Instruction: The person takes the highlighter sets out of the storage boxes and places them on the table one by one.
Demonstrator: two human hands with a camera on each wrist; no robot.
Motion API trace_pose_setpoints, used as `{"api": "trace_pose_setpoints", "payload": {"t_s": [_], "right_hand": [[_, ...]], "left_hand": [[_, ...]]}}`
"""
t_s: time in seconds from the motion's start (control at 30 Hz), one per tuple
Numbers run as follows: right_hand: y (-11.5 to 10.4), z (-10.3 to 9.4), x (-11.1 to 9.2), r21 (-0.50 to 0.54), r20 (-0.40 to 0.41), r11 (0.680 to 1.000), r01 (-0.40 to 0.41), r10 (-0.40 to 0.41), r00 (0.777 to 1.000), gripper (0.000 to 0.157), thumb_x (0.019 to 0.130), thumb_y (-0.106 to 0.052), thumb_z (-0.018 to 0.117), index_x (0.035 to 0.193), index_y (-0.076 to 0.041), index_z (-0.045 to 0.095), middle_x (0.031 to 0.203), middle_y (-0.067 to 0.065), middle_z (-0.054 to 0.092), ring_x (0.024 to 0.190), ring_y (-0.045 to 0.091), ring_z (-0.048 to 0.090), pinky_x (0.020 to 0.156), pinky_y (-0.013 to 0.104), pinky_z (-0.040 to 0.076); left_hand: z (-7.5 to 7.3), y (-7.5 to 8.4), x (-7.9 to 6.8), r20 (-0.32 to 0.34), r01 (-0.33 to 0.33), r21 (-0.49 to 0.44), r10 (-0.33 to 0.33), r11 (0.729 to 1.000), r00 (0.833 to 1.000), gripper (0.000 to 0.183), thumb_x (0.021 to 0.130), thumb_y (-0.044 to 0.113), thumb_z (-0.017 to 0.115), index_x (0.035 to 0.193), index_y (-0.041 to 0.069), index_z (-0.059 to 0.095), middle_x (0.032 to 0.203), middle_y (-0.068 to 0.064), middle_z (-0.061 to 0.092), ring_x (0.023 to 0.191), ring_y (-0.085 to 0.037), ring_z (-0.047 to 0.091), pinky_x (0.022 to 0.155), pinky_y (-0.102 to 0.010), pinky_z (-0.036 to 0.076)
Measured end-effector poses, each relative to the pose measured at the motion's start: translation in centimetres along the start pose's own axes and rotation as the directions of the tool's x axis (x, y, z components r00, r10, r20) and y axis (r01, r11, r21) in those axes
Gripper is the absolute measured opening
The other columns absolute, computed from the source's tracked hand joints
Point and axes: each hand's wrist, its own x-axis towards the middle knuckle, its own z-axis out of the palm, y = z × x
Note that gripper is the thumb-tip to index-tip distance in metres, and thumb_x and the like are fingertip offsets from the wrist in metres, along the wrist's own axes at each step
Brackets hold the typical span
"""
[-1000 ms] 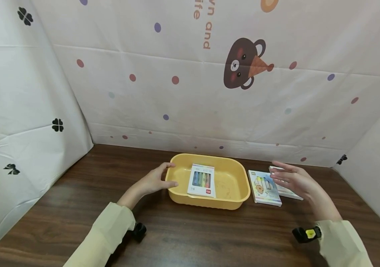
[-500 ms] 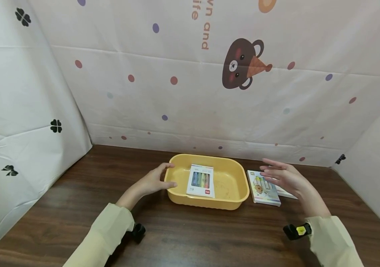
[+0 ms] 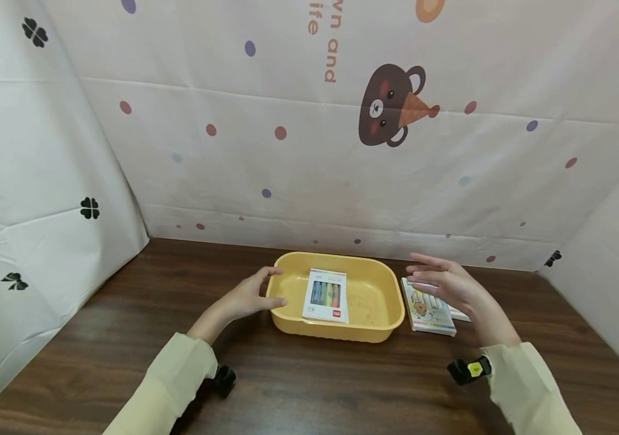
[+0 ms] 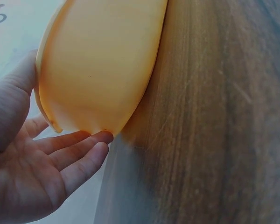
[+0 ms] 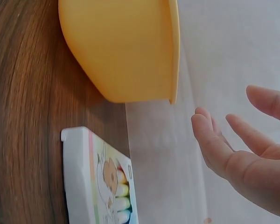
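In the head view, a yellow plastic basin [image 3: 374, 299] stands on the table, with a white windowed box [image 3: 314, 309] of coloured sticks lying inside its left half. My left hand [image 3: 244, 297] holds the basin's left end; the left wrist view shows the thumb at the rim and fingers [image 4: 74, 165] against the outer wall. Over the boxes to the right hovers my right hand [image 3: 453, 287], fingers apart and holding nothing. Below it lies a white box [image 3: 431, 317] with a bear picture and coloured sticks. Another white box [image 3: 460, 315] is mostly hidden behind it and the hand.
The brown wooden table [image 3: 298, 386] reaches back to a white printed cloth [image 3: 222, 169] hanging just behind the basin. More cloth hangs at the left and right sides. Black straps sit around both wrists.
My right hand has moved left, from above the rear box to above the bear box, towards the basin. The left hand has stayed at the basin's left end.
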Motion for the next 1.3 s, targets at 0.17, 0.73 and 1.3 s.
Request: {"api": "trace_pose_setpoints", "payload": {"t_s": [0.17, 0.73, 1.3], "right_hand": [[-0.4, 0.7, 0.2, 0.013, 0.021, 1.0, 0.0, -0.001, 1.0, 0.068, 0.089, -0.008, 0.058, 0.142, 0.005, 0.018, 0.109, 0.001, 0.055, 0.101, 0.012, 0.058, 0.09, 0.028, 0.045], [-1.1, 3.0, 1.2, 0.025, 0.038, 0.999, -0.029, 0.029, 0.999, 0.065, 0.088, -0.004, 0.056, 0.141, 0.006, 0.02, 0.135, 0.033, 0.03, 0.101, 0.012, 0.058, 0.089, 0.028, 0.045], [-0.8, 5.2, 2.6, 0.01, 0.067, 1.0, -0.02, 0.02, 0.998, 0.061, 0.088, -0.002, 0.054, 0.14, 0.008, 0.023, 0.133, 0.032, 0.033, 0.097, 0.007, 0.055, 0.097, 0.038, 0.038]], "left_hand": [[0.1, -0.1, 0.0, -0.002, 0.005, 0.0, -0.005, 1.0, 1.0, 0.069, 0.078, 0.031, 0.072, 0.134, 0.011, 0.038, 0.139, -0.018, 0.037, 0.127, -0.033, 0.035, 0.099, -0.051, 0.032], [0.1, 0.0, 0.1, 0.0, 0.002, 0.0, -0.002, 1.0, 1.0, 0.069, 0.078, 0.031, 0.072, 0.134, 0.01, 0.038, 0.139, -0.019, 0.036, 0.128, -0.034, 0.033, 0.1, -0.052, 0.03], [0.1, -0.1, 0.1, -0.003, 0.006, -0.008, -0.006, 1.0, 1.0, 0.068, 0.077, 0.031, 0.072, 0.133, 0.011, 0.038, 0.14, -0.019, 0.036, 0.128, -0.035, 0.033, 0.1, -0.053, 0.03]]}}
